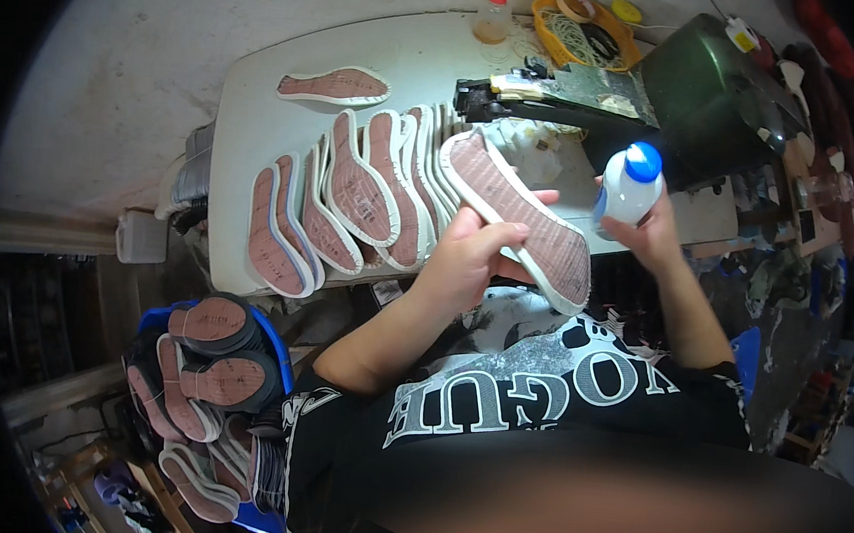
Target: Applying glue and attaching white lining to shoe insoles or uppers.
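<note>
My left hand [483, 251] grips a shoe insole [524, 219] by its middle, thumb on top and fingers beneath. The insole has a reddish-brown face and a white rim, and it is held slanted above the table's front edge. In my right hand [652, 233] is a white plastic bottle [630, 194] with a blue cap, held upright to the right of the insole. Left of my hands, a row of similar insoles [362, 183] lies overlapping on the white table [245, 105]. One single insole [336, 85] rests apart behind the row.
A black-armed sewing machine [558, 92] stands at the back right beside a dark green box-like housing [706, 98]. A yellow basket [543, 27] and a red-tipped squeeze bottle [494, 19] are at the far edge. Bundled insoles [226, 381] fill a blue bin [287, 361] at lower left.
</note>
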The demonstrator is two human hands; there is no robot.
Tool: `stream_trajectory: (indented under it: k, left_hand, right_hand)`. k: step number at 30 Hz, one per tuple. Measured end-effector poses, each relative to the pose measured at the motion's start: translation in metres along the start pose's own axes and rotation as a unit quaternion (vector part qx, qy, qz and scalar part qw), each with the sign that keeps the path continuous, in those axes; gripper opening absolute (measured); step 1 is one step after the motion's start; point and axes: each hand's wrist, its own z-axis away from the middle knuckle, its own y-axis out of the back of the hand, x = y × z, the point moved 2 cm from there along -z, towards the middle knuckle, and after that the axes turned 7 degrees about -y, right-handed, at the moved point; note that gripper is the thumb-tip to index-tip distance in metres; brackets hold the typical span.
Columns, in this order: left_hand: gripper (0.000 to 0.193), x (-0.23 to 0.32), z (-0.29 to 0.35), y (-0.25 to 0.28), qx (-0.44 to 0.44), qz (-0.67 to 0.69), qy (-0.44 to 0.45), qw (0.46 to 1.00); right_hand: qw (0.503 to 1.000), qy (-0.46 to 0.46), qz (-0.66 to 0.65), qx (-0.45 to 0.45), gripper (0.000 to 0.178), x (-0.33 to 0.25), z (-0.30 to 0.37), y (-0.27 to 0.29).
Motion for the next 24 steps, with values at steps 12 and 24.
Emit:
stream_trajectory:
  k: [12,24]
  left_hand:
    - [0.075,-0.03,0.003,-0.024,-0.036,-0.068,0.023,0.997]
    - [0.039,-0.036,0.006,-0.015,-0.04,-0.086,0.094,0.991]
  right_hand:
    - [0.91,0.083,0.362,-0.182,0.064,-0.124,-0.038,0.004]
    - [0.818,0.143,0.517,-0.206,0.061,-0.141,-0.057,-0.012]
